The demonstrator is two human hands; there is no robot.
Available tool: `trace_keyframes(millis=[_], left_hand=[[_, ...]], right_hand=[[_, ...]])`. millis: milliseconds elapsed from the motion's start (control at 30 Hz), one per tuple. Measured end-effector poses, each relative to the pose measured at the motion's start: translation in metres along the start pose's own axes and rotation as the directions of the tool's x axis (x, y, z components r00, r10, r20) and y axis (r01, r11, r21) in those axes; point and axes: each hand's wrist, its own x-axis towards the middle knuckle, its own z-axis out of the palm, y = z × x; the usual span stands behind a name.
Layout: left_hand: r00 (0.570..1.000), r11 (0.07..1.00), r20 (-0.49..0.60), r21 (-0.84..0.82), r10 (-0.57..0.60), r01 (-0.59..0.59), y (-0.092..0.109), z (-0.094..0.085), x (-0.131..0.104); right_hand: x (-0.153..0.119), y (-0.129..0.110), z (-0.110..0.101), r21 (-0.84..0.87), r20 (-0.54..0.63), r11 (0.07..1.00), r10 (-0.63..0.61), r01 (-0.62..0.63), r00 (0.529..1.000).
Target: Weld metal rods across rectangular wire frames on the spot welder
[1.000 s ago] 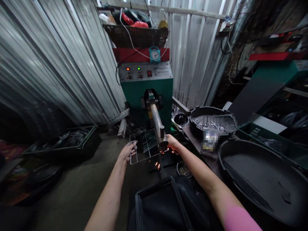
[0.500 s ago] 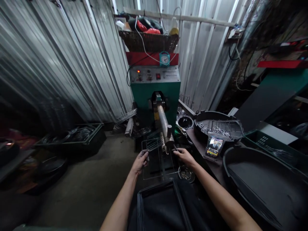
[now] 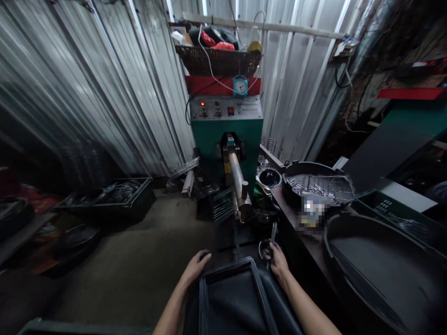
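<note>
My left hand (image 3: 197, 265) is beside the upper left corner of a stack of rectangular wire frames (image 3: 256, 279) on my lap; its fingers are curled, and what they hold, if anything, is hidden. In my right hand (image 3: 278, 259) is a bundle of short metal rods (image 3: 274, 231), above a small round bowl (image 3: 262, 249). Ahead stands a green machine (image 3: 209, 135) with a thick metal arm (image 3: 237, 174) pointing toward me. Several wire racks (image 3: 223, 207) hang to the left of the arm's end.
On the right are a round black pan (image 3: 291, 170) with wire parts, a larger black tray (image 3: 377, 256) and a green crate (image 3: 366, 197). A green bin (image 3: 139, 197) of metal parts sits at left.
Both hands have moved down toward me. The wire frame that was between them below the machine arm is gone from there. The rods in my right hand now point upward.
</note>
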Motion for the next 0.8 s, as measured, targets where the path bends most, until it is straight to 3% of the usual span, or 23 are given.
trace_keyframes(millis=[100, 200, 333, 533, 700, 800], left_hand=[[0.997, 0.999, 0.077, 0.046, 0.019, -0.022, -0.012, 0.004, -0.031], [0.994, 0.994, 0.076, 0.061, 0.081, -0.086, -0.015, 0.021, -0.051], [0.976, 0.966, 0.083, 0.146, 0.201, -0.212, -0.014, 0.037, -0.064], [0.969, 0.919, 0.092, 0.307, 0.229, -0.247, -0.017, 0.032, -0.073], [0.959, 0.842, -0.092, 0.507, 0.268, -0.187, -0.017, 0.021, -0.079], [0.962, 0.833, -0.078, 0.521, 0.263, -0.185, -0.013, 0.016, -0.081]], right_hand=[[-0.009, -0.007, -0.011, 0.063, -0.039, 0.998, 0.019, -0.016, 0.999], [-0.02, -0.022, -0.008, 0.108, -0.01, 0.993, 0.058, -0.056, 0.998], [-0.043, -0.03, 0.001, 0.149, 0.071, 0.981, 0.112, -0.122, 0.991], [-0.075, -0.042, 0.002, 0.163, 0.179, 0.972, 0.14, -0.17, 0.974], [-0.091, -0.056, -0.008, 0.118, 0.243, 0.992, 0.02, -0.05, 0.97], [-0.098, -0.057, -0.016, -0.029, 0.196, 0.994, -0.1, 0.107, 0.975]])
